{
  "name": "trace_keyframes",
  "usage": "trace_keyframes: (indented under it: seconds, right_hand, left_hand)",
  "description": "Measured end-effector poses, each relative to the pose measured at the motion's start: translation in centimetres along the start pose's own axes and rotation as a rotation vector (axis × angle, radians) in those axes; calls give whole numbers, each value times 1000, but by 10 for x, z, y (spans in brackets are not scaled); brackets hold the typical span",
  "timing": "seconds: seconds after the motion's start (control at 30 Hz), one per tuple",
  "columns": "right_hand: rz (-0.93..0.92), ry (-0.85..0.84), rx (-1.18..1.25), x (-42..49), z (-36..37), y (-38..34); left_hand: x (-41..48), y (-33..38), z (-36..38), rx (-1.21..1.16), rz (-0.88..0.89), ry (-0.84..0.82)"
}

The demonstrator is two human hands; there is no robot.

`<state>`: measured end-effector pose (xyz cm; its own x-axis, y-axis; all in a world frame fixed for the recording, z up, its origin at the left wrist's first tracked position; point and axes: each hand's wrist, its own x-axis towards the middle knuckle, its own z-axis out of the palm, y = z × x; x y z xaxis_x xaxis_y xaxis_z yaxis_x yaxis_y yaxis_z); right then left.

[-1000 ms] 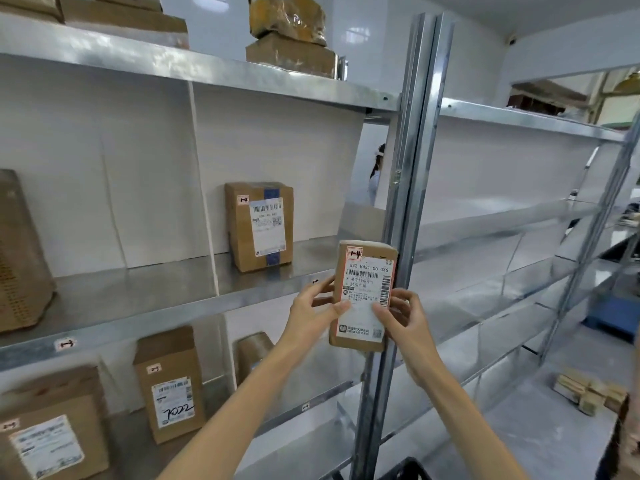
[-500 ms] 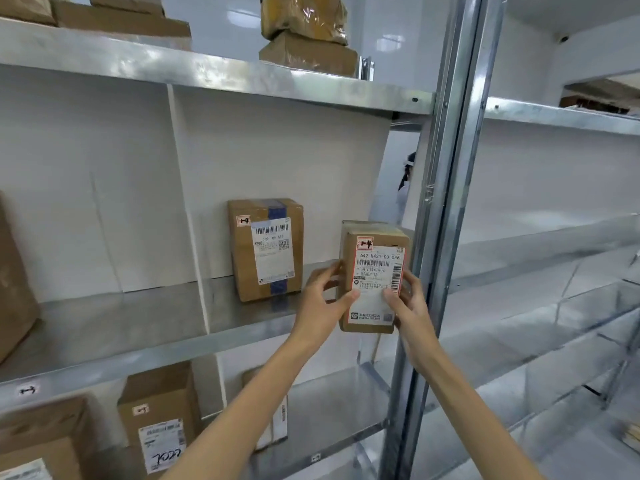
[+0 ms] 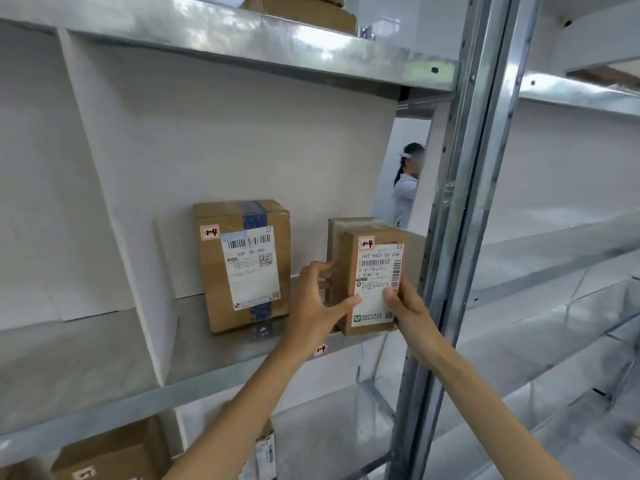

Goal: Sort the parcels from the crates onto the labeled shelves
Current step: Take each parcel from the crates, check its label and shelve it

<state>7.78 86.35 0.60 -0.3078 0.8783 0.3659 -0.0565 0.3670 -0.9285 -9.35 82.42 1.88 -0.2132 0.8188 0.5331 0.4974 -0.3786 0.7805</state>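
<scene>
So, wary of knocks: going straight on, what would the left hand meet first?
Probably the white back panel: the left hand, gripping the held parcel, points between it and the taped parcel; depth unclear.

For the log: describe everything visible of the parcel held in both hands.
The parcel is a brown cardboard box, upright, front toward the camera. A white label with barcodes, reading 642 H431-00 036, covers most of the front; a red-edged sticker sits above it. The left hand grips its left side, the right hand its lower right corner. It is at the front edge of the shelf, right of another parcel, apart.
</scene>
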Motion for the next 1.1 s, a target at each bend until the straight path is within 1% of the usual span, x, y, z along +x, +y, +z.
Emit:
trace_keyframes:
  seconds: [0.1, 0.27, 0.43, 0.63, 0.83, 0.9, 0.97, 1.03, 1.1]
  right_hand:
    - [0, -19, -33, 22, -4, 7]
    - [-2, -37, -21, 57, -2, 21]
    - [-1, -70, 8, 82, -8, 32]
    - [-8, -110, 11, 92, -9, 37]
    - [-9, -130, 36, 89, -14, 30]
    - [-24, -106, 56, 79, -16, 24]
    - [-85, -3, 26, 62, -19, 21]
    - [-214, 141, -74, 43, -21, 20]
    - [-343, 213, -142, 28, -17, 18]
  left_hand:
    - [10, -6, 5, 24, -27, 21]
    - [30, -12, 17, 78, -59, 108]
    - [38, -14, 30, 53, -70, 192]
    - [43, -10, 41, 37, -110, 235]
    - [37, -2, 47, -41, -205, 227]
    - [30, -1, 48, -39, -233, 242]
    - [21, 0, 48, -31, -258, 264]
    - [10, 3, 46, -30, -263, 293]
    - [-2, 7, 42, -38, -262, 321]
